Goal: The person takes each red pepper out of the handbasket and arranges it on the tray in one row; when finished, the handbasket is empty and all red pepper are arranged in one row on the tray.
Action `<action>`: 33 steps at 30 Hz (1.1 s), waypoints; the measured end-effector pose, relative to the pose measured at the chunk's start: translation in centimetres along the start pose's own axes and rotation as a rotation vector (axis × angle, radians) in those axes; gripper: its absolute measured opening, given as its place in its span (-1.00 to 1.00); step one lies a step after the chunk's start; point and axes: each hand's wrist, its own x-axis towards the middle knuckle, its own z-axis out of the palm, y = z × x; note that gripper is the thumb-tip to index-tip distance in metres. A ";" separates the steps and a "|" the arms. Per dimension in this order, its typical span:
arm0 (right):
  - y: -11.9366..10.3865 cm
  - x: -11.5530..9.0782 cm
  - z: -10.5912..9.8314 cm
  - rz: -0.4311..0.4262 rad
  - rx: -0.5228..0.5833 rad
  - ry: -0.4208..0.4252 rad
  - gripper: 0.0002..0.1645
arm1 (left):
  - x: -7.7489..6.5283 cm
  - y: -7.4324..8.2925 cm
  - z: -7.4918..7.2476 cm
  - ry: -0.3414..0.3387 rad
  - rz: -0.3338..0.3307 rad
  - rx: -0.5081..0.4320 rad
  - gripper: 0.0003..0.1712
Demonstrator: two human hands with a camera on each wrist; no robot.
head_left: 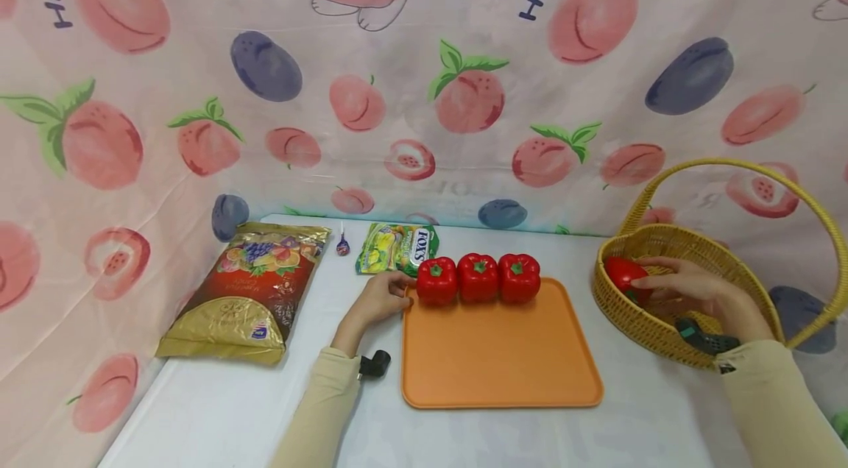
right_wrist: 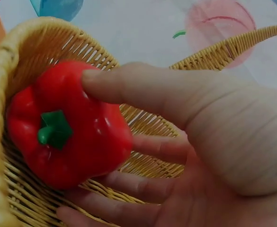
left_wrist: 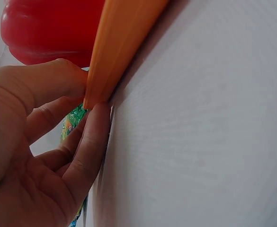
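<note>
At the right, my right hand (head_left: 689, 284) reaches into a yellow wicker basket (head_left: 632, 324) and holds a red bell pepper (right_wrist: 88, 142) with a green stem. In the right wrist view the thumb lies on the pepper's upper side and the fingers curl beneath it, by the woven wall. My left hand (head_left: 380, 297) pinches the far left corner of an orange tray (head_left: 497, 357), thumb on the rim and a fingertip under it. Three more bell peppers, a left one (head_left: 437, 281), a middle one (head_left: 478, 278) and a right one (head_left: 519, 279), stand in a row along the tray's far edge.
Left on the white table lies a large red and gold candy bag (head_left: 245, 291). A lollipop (head_left: 342, 243) and a green FOX'S packet (head_left: 397, 247) lie behind my left hand. The basket's tall handle (head_left: 788, 177) arches above it. A fruit-print cloth (head_left: 397, 85) hangs behind the table.
</note>
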 end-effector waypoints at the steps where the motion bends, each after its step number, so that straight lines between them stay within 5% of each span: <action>1: 0.1 0.0 0.0 -0.003 -0.004 -0.006 0.02 | 0.0 0.0 0.0 -0.001 0.002 -0.002 -0.68; 12: 0.5 -0.2 0.1 -0.110 -0.029 -0.013 -0.11 | 0.0 0.3 0.0 -0.007 0.006 0.003 -0.69; 24: 0.8 -0.6 -0.1 -0.097 -0.088 0.054 -0.05 | -0.1 0.2 0.0 0.001 -0.003 0.013 -0.67; 33: 1.2 -0.6 -0.1 -0.096 -0.003 0.018 -0.15 | -0.1 0.1 0.0 0.001 0.003 0.019 -0.67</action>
